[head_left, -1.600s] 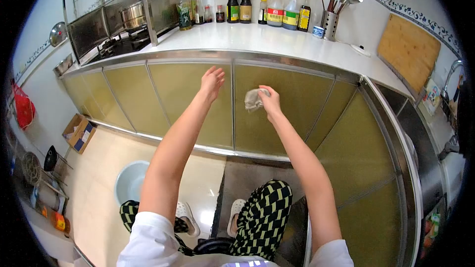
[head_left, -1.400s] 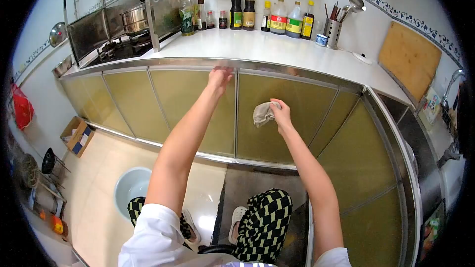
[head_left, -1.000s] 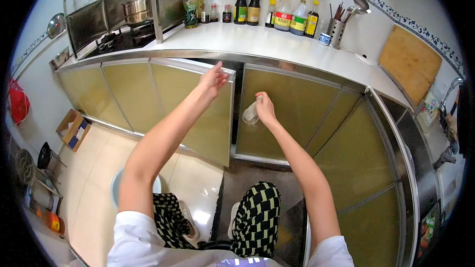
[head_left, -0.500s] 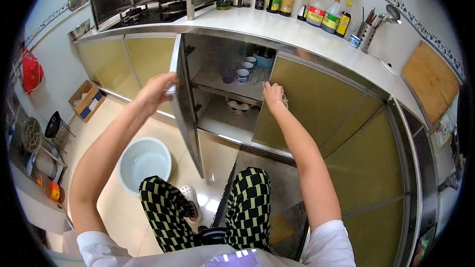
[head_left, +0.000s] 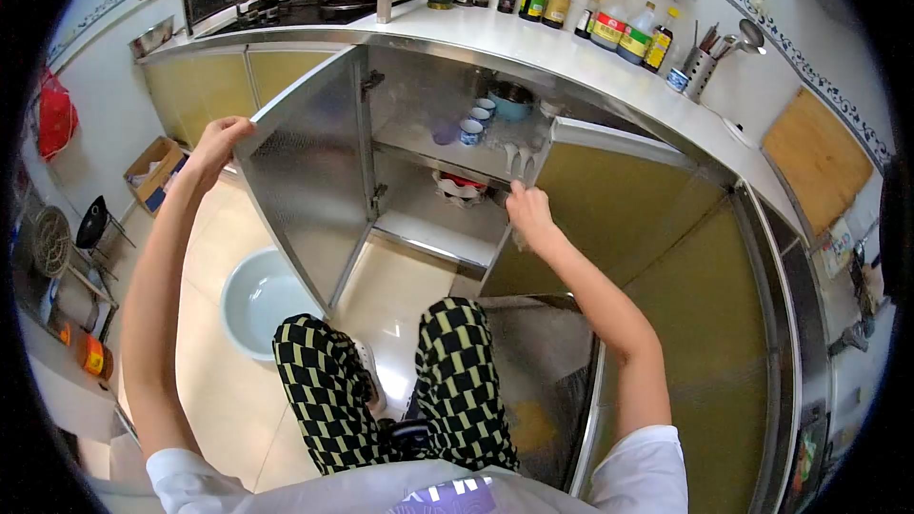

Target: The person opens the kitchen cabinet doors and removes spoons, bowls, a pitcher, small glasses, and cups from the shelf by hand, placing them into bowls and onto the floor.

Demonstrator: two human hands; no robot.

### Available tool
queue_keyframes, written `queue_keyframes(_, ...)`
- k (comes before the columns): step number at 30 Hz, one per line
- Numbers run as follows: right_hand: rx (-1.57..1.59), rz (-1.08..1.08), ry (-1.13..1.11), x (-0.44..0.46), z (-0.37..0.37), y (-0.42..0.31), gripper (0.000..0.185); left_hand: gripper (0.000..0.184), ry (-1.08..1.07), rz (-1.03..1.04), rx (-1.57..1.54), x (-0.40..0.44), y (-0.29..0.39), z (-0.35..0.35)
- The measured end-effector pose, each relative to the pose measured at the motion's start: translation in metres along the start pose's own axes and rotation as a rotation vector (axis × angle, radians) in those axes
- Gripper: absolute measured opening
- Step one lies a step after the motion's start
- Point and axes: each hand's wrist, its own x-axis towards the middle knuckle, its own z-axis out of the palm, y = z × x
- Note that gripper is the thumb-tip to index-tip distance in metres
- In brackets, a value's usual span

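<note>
Cabinet [head_left: 419, 143] open, a hand at each door
Upper left, left hand [head_left: 221, 141] pinches the left door [head_left: 309, 171] by its outer edge; near centre, right hand [head_left: 533, 214] meets the right door [head_left: 619, 195], its grip unclear, the cloth [head_left: 521, 241] mostly hidden beneath it

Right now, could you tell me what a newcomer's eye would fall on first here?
Probably the open cabinet, its left door swung wide in the left hand, with blue-and-white cups on the upper shelf. Next come the boldly checked trousers at bottom centre, and the pale blue basin on the floor to their left.
</note>
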Motion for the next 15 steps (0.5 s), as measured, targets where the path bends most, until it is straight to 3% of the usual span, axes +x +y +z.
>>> queue_keyframes(3,0.155,0.023,0.071,-0.060,-0.034,0.000,0.009,0.022,0.072,0.148,0.113,0.010,-0.012,-0.007)
queue_keyframes(9,0.264,0.167,0.029,-0.160,-0.082,0.006,0.005,0.027,0.096,0.206,0.191,-0.003,-0.001,-0.005)
queue_keyframes(15,0.475,0.472,0.066,-0.237,-0.104,0.022,0.007,0.030,0.008,0.232,0.245,0.004,-0.006,-0.017)
